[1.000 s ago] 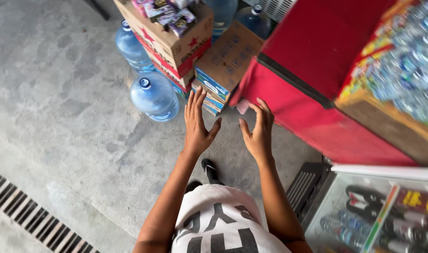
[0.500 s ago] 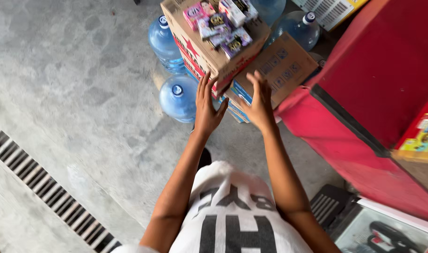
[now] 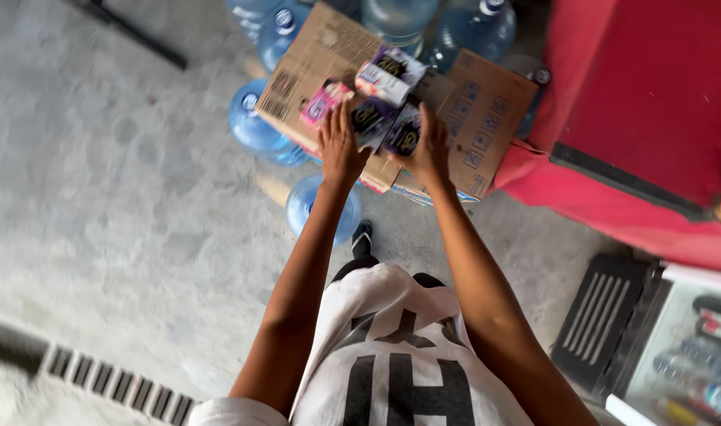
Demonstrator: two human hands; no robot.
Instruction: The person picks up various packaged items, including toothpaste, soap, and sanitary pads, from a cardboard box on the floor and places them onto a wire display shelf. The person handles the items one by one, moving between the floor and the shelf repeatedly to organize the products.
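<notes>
My left hand [image 3: 340, 146] and my right hand [image 3: 427, 150] reach forward onto small dark and pink packets [image 3: 380, 118] lying on top of a brown cardboard box [image 3: 313, 63]. The left hand's fingers are spread beside a pink packet [image 3: 322, 101]. The right hand's fingers rest on a dark packet [image 3: 404, 130]; whether it grips the packet is unclear. A white packet [image 3: 388, 79] lies just beyond them. A second cardboard box [image 3: 486, 118] sits to the right, lower down.
Several large blue water bottles [image 3: 254, 122] stand around and behind the boxes on the concrete floor. A red cabinet [image 3: 636, 118] rises on the right. A glass-topped cooler [image 3: 691, 347] is at lower right, a floor drain grate [image 3: 116, 386] at lower left.
The view has swung down and nearer to the boxes. Both hands have moved forward from the box's front face onto the packets on top.
</notes>
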